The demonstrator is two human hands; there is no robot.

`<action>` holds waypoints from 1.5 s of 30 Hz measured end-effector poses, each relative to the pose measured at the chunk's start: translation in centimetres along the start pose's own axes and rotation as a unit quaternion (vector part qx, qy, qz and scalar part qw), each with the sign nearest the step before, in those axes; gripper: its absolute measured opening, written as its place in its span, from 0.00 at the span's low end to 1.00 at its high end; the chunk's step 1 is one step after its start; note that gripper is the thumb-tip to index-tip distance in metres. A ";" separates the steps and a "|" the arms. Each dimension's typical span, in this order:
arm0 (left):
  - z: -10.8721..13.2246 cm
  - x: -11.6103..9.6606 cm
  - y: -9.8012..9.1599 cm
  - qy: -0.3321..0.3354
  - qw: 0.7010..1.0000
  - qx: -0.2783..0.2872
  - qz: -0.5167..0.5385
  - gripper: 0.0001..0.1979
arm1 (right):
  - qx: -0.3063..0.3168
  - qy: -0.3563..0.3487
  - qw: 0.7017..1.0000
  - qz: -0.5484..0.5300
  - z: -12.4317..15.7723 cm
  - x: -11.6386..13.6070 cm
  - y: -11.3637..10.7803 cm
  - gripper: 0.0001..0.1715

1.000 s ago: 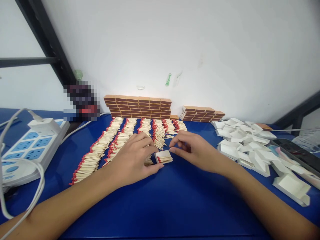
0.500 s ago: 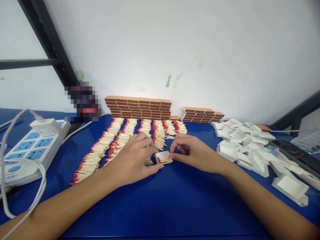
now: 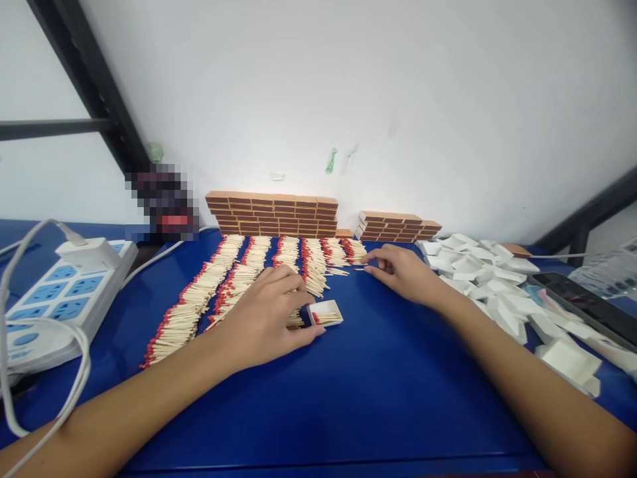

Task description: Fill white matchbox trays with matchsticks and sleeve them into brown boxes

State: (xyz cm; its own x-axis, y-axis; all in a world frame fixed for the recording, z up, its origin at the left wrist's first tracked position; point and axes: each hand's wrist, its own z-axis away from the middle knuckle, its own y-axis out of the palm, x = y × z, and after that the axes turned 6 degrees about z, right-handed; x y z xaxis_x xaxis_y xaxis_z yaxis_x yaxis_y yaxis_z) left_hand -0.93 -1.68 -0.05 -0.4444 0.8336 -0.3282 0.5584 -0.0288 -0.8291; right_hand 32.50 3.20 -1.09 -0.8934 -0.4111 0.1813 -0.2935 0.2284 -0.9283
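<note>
My left hand (image 3: pixel 263 317) rests on the blue table (image 3: pixel 368 378), fingers curled round the left side of a small white matchbox tray (image 3: pixel 326 312) that holds a few red-tipped matches. My right hand (image 3: pixel 398 269) is farther back, fingers stretched toward the near end of the rightmost row of matches (image 3: pixel 354 251); its fingertips touch loose matches there. Long rows of matches (image 3: pixel 219 285) lie fanned out ahead of my left hand.
Stacks of brown matchbox sleeves (image 3: pixel 276 214) and a lower stack (image 3: pixel 395 226) stand against the white wall. A heap of white trays (image 3: pixel 490 279) lies at the right, with a dark phone (image 3: pixel 582 302) beyond. A white power strip (image 3: pixel 54 292) with cables sits at the left.
My right hand has left the tray and moved back and to the right, to the end of the match rows. My left hand and the tray have stayed put.
</note>
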 end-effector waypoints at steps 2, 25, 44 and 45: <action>0.0 0.0 0.0 0.007 1.000 -0.005 0.002 0.13 | -0.002 -0.004 1.000 -0.005 -0.1 -0.4 0.2 0.12; -0.1 0.0 0.1 0.018 1.000 -0.005 0.000 0.12 | 0.043 0.020 0.999 -0.002 0.0 0.2 -0.6 0.12; -0.2 0.2 0.0 -0.002 1.000 0.015 0.009 0.12 | 0.065 0.024 0.998 0.007 0.1 0.7 -0.7 0.12; -0.2 0.2 0.0 -0.002 1.000 0.015 0.008 0.12 | 0.065 0.021 0.998 0.007 0.1 0.7 -0.7 0.12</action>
State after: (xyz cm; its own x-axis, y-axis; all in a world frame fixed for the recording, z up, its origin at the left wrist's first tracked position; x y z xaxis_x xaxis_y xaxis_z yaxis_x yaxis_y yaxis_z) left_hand -0.89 -1.38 -0.02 -0.4384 0.8308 -0.3428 0.5437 -0.0586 -0.8372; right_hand 32.13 2.68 -0.36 -0.9115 -0.3707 0.1783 -0.2364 0.1174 -0.9645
